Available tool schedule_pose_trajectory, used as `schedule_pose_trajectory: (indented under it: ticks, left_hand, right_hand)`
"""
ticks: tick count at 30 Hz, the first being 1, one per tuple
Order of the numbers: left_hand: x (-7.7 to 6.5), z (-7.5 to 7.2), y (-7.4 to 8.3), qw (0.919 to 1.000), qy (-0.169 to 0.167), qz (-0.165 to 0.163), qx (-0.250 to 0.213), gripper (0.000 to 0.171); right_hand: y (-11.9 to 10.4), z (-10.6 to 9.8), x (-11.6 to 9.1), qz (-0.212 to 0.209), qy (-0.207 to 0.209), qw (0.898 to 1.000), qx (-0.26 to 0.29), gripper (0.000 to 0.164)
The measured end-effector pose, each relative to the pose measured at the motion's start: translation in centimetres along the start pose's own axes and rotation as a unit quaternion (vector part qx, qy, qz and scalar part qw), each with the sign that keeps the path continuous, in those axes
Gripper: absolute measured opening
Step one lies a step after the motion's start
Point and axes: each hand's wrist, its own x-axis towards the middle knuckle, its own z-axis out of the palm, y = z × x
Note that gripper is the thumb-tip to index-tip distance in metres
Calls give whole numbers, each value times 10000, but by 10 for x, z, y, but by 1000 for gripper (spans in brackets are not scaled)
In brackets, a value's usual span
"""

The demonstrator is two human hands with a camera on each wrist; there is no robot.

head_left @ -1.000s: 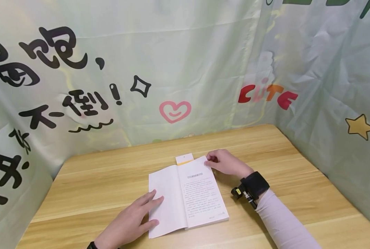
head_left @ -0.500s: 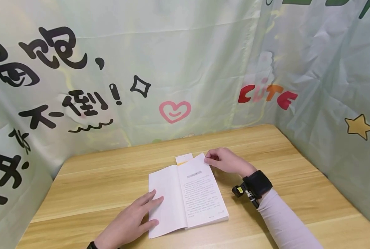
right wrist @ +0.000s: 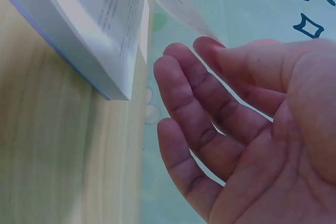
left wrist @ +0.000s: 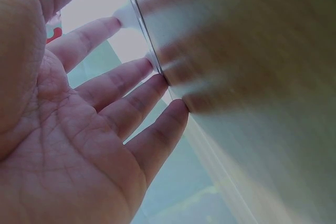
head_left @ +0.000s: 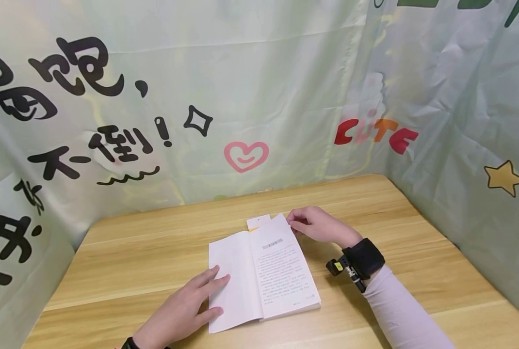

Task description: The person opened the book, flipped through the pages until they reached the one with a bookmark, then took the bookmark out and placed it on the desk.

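An open book [head_left: 235,281] lies on the table, with a blank left side and printed text on the right. My left hand [head_left: 183,305] rests its spread fingers on the left page near its outer edge. At the far right corner, my right hand [head_left: 322,227] pinches a page [right wrist: 178,3] between thumb and index finger. In the right wrist view this page curves up off the rest of the book, and the other fingers are loosely bent. A white card with an orange band [head_left: 257,222] sticks out beyond the book's far edge.
The book lies on a wooden table [head_left: 146,261] with bare surface to either side. A printed fabric curtain [head_left: 285,97] hangs behind it and along the sides. A black wrist strap with a small camera [head_left: 362,259] sits on the right wrist.
The right hand has moved slightly up and away, lifting the far right corner of the page. The left hand has stayed in place on the left page.
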Motion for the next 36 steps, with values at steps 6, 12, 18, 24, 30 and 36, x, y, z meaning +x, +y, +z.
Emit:
schedule_pose_trajectory:
  ticks: [6, 12, 18, 24, 30, 36]
  left_hand:
    - [0, 0, 0, 10000, -30, -16, 15, 61]
    - [1, 1, -1, 10000, -78, -55, -1, 61]
    - [0, 0, 0, 10000, -38, -35, -27, 60]
    - [0, 0, 1, 10000, -20, -21, -31, 60]
    - [0, 0, 0, 10000, -40, -35, -48, 61]
    - [-1, 1, -3, 9998, 142, 87, -50, 58]
  right_hand:
    - [-5, -1, -2, -93, -107, 9999, -54, 11]
    - [-6, -1, -2, -122, -112, 9994, -307, 12]
    - [-6, 0, -2, -110, -186, 9995, -239, 15]
    - [-8, 0, -2, -135, -229, 9994, -228, 17]
    - [-11, 2, -1, -238, -383, 9990, -78, 15]
    - [-14, 5, 0, -392, -558, 9976, 74, 13]
